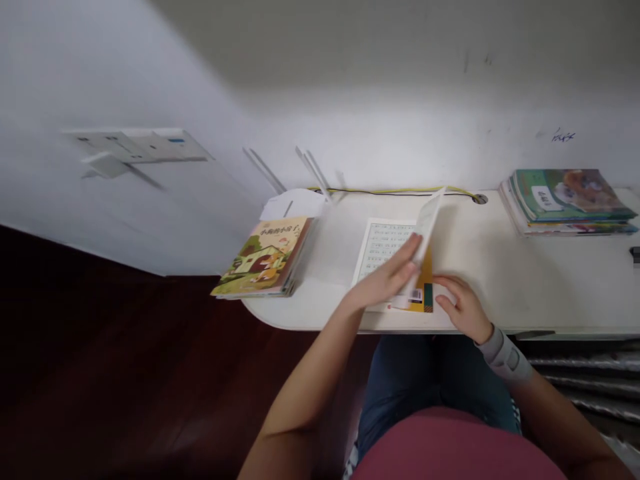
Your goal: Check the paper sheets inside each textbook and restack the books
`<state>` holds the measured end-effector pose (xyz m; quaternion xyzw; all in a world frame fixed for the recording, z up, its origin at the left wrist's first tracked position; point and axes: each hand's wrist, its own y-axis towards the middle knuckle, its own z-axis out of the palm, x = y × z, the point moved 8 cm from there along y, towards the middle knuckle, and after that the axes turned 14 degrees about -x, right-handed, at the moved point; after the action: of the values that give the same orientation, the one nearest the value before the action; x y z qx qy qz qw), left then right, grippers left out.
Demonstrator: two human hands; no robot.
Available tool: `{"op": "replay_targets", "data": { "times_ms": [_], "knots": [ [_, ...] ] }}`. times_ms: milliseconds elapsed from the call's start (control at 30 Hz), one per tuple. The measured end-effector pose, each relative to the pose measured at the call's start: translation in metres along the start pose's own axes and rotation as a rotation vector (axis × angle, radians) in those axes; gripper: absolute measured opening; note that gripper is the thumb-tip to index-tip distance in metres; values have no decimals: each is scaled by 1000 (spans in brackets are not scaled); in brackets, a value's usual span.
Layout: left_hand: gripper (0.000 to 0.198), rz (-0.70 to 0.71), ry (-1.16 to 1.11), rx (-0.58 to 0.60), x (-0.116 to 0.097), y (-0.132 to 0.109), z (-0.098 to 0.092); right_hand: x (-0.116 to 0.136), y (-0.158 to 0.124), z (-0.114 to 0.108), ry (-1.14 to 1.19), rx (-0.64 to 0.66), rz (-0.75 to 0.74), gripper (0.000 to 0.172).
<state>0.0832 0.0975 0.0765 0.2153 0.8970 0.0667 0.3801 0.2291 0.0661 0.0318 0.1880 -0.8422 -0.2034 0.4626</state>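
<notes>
An open booklet (370, 250) with lines of printed text lies on the white desk in front of me. Its right-hand part stands raised as a pale page or cover (431, 217), blurred by motion. Against the inner side of that raised part, my left hand (387, 277) rests with fingers stretched out. Beneath, a yellow back cover (425, 273) with a barcode shows. Beside the booklet's lower right edge is my right hand (463, 307), thumb and fingers apart and nothing in it. Whether its fingertips touch the cover is hard to make out.
A stack of picture books (265, 260) sits at the desk's left end, before a white router (293, 203) with upright antennas. Another book stack (570, 200) stands to the right. Cables (390, 193) run along the wall into a desk hole. A plugged-in adapter (106, 165) juts from the left wall.
</notes>
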Motion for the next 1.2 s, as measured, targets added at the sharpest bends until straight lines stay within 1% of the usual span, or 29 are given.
{"op": "replay_targets", "data": {
  "times_ms": [33,100,133,200,267,333,367,467,567,633,700,733,767,800,867,900,933,967,1000,1033,1067,1100,1133,1200],
  "knots": [
    [63,11,9,24,-10,-2,12,-1,4,-5,116,-26,70,41],
    [66,-4,26,25,-22,-4,30,-3,12,-13,309,-46,207,41],
    [65,-21,25,7,-25,-4,35,-5,14,-15,392,-48,272,41],
    [63,-45,16,-31,-27,-4,39,-7,17,-16,561,-51,386,45],
    [63,-43,20,-39,-27,-5,37,-8,18,-13,715,-34,468,55],
    [63,-40,22,-35,-26,-7,33,-8,20,-6,807,27,507,63],
    [63,-40,14,-32,-25,-8,31,-7,22,-2,827,68,516,64],
    [64,-54,-23,-41,-22,-12,26,-6,25,8,865,171,546,57],
    [63,-72,-38,-60,-14,-17,23,-2,26,18,939,244,594,51],
    [63,-76,-46,-74,-8,-21,20,3,26,25,1002,265,632,47],
    [62,-76,-49,-93,-4,-26,16,4,24,33,1034,261,678,38],
    [61,-77,-40,-123,-2,-29,13,4,23,38,1021,257,699,33],
    [61,-79,-17,-179,-2,-32,6,1,22,42,977,248,711,29],
    [61,-77,22,-267,-3,-35,-2,-2,22,45,896,233,702,26],
    [68,-35,130,-489,-13,-44,-22,-12,24,42,644,156,608,24],
    [74,18,184,-567,-23,-48,-27,-17,26,37,505,103,536,25],
    [80,95,233,-583,-33,-51,-26,-20,28,31,384,54,461,26],
    [83,184,277,-535,-44,-51,-17,-23,29,24,295,18,398,26],
    [82,265,320,-443,-51,-51,-4,-26,29,17,239,-5,355,27],
    [76,321,368,-334,-55,-49,12,-30,28,11,203,-10,331,28],
    [70,348,418,-236,-54,-48,28,-33,26,5,170,-1,312,31],
    [65,344,469,-168,-50,-45,42,-36,23,-2,125,11,283,34],
    [62,318,513,-132,-43,-42,52,-37,20,-9,51,22,231,36],
    [62,260,565,-106,-31,-35,67,-35,9,-22,-206,49,78,40]
  ]
}}
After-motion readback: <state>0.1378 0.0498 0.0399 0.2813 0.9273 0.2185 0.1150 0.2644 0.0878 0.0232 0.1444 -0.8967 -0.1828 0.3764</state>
